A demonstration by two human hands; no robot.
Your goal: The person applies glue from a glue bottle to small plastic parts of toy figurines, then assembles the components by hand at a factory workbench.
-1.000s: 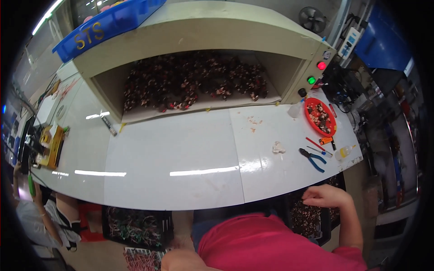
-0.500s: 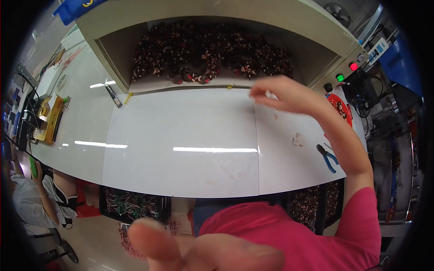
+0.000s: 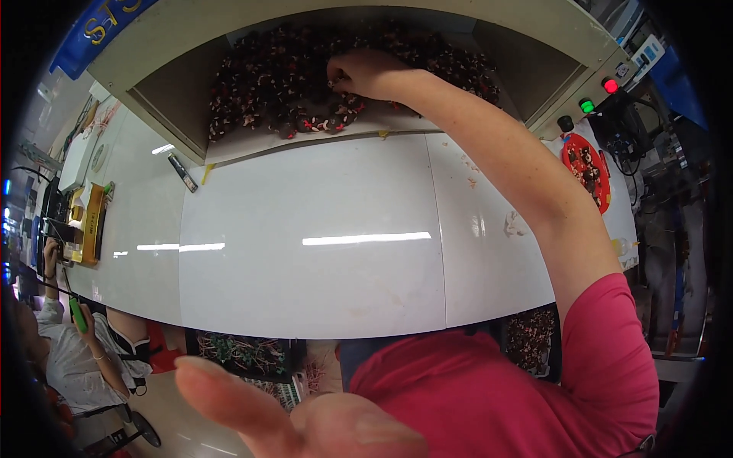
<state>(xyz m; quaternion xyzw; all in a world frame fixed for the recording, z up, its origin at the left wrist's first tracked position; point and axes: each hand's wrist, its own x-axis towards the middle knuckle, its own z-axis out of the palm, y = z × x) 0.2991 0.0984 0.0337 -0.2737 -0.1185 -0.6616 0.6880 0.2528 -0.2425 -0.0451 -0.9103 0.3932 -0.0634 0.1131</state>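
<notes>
My right hand [image 3: 370,72] reaches over the white table [image 3: 305,290] into a wide beige-framed box. Its fingers are curled down into a heap of small dark parts [image 3: 267,84] with pale and red bits. The fingertips touch the heap; what lies between them is hidden. Close to the camera at the bottom, my left hand [image 3: 305,420] is large and cut off by the lower edge. One digit stretches out to the left, and nothing shows in this hand.
At the right stands a red tray [image 3: 603,179] of dark parts, beside red and green buttons [image 3: 609,85]. A black-and-silver tool [image 3: 182,173] lies at the left. Black bins [image 3: 244,355] sit below the table edge. A co-worker [image 3: 84,351] at far left holds a green object [image 3: 78,314].
My right hand has moved from above the table, up and left into the box. My left hand has shifted slightly left. My forearm now covers where the blue-handled pliers lay.
</notes>
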